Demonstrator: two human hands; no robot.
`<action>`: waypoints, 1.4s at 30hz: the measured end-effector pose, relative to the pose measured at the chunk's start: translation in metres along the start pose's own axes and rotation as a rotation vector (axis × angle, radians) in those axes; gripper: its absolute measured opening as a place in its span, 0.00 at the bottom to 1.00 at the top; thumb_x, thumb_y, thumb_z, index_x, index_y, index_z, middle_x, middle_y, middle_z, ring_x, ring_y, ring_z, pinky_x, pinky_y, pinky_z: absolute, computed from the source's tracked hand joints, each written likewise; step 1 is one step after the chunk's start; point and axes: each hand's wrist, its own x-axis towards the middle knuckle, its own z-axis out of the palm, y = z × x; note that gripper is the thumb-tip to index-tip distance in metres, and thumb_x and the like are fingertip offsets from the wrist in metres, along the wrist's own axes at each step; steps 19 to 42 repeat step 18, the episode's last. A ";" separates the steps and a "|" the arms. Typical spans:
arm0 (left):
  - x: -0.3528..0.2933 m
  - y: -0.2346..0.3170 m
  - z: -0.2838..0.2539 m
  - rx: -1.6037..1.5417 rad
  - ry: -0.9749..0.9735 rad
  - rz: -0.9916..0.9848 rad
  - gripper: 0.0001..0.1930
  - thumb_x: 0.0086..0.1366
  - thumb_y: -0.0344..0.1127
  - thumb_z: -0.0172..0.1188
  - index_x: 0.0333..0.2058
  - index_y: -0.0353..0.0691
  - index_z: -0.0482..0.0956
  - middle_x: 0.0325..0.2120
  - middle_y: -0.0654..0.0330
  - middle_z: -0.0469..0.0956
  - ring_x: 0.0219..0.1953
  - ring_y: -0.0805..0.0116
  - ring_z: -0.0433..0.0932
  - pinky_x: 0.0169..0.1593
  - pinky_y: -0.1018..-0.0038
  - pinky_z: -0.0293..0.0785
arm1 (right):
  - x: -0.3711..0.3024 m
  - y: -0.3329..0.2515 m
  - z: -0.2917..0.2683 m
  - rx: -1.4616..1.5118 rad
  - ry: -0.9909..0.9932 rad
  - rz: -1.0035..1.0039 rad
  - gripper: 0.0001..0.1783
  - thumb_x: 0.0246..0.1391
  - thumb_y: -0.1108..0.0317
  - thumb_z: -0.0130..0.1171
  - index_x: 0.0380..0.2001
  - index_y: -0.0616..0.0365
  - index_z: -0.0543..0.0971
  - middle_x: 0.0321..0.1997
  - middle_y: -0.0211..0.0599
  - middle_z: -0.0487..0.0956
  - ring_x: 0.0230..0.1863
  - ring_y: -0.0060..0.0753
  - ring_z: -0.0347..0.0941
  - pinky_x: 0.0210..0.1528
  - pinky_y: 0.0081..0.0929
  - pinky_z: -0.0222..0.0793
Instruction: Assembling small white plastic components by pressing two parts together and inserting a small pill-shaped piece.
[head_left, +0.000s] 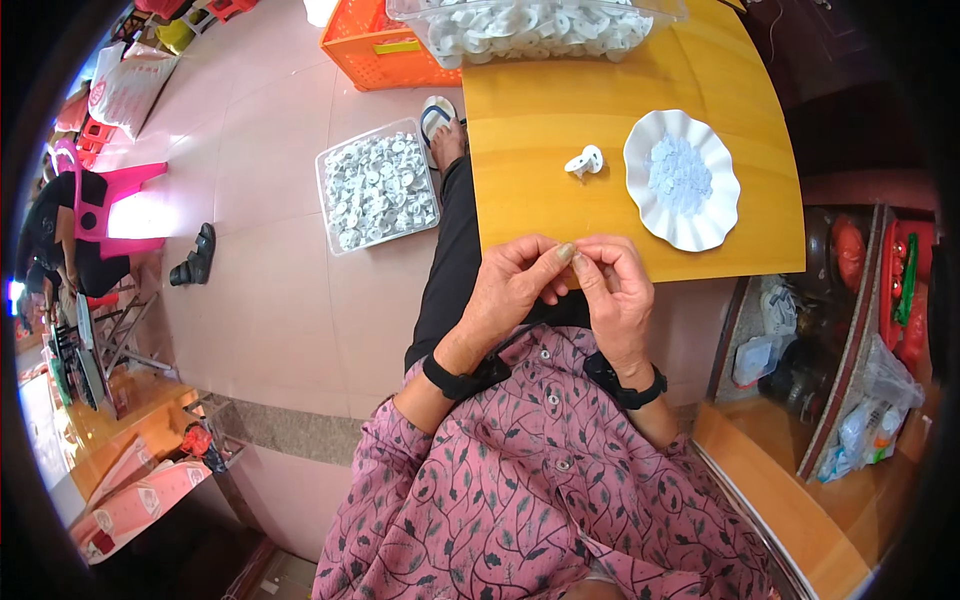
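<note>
My left hand (520,290) and my right hand (617,295) meet at the near edge of the yellow table (540,110). Thumbs and forefingers of both are pinched together, tip to tip. Whatever lies between them is too small or too hidden to make out. Beyond my hands, a white plastic spool-like part (584,162) rests on the tabletop. To its right stands a white plate with a wavy rim (722,222), holding a heap of small, pale, flat pieces (680,175).
A clear bin of white plastic parts (540,30) stands at the table's far end, beside an orange crate (375,50). On the floor at left is a clear tub of similar parts (378,185). Shelves (830,340) line the right; a person (65,230) sits far left near a pink chair (120,190).
</note>
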 end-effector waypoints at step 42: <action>0.090 0.024 0.007 1.044 0.219 0.608 0.13 0.66 0.29 0.59 0.48 0.35 0.80 0.37 0.47 0.77 0.36 0.58 0.80 0.40 0.64 0.76 | 0.018 0.017 -0.013 -0.027 0.078 0.115 0.03 0.60 0.79 0.54 0.38 0.65 0.75 0.46 0.40 0.77 0.44 0.32 0.73 0.47 0.24 0.71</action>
